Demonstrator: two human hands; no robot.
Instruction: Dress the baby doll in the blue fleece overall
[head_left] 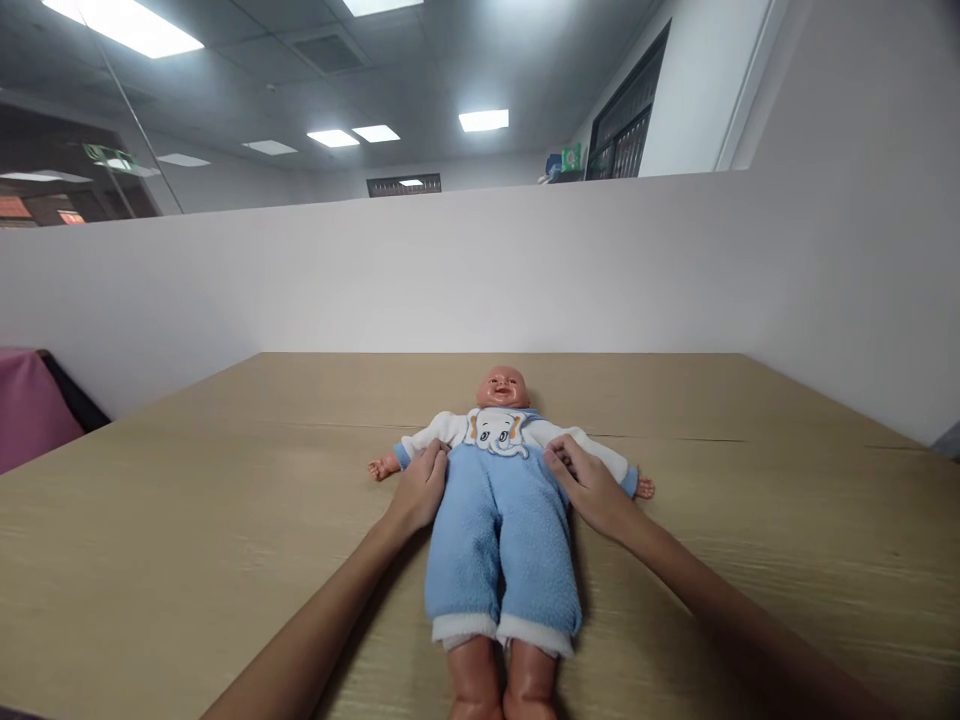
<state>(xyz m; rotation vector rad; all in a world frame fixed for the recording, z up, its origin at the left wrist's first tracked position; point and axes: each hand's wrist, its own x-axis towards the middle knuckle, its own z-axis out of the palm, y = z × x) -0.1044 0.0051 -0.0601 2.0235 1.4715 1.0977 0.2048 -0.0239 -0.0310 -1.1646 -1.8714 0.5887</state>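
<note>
A baby doll (503,386) lies on its back on the wooden table, its head at the far end and its legs toward me. It wears a blue-and-white outfit (469,545) with an elephant face (497,432) on the chest. Both doll arms stretch out sideways. At the doll's waist, on the left side, my left hand (422,487) is closed with curled fingers against the blue cloth. My right hand (592,487) is closed on the opposite edge of the outfit, thumb and fingers bent together. The fingertips of both hands are partly hidden.
The wooden table (225,540) reaches to a low white wall (495,275) at the back, and another white wall (862,250) rises on the right. Beyond the table's left edge is a pink cloth-like surface (34,410).
</note>
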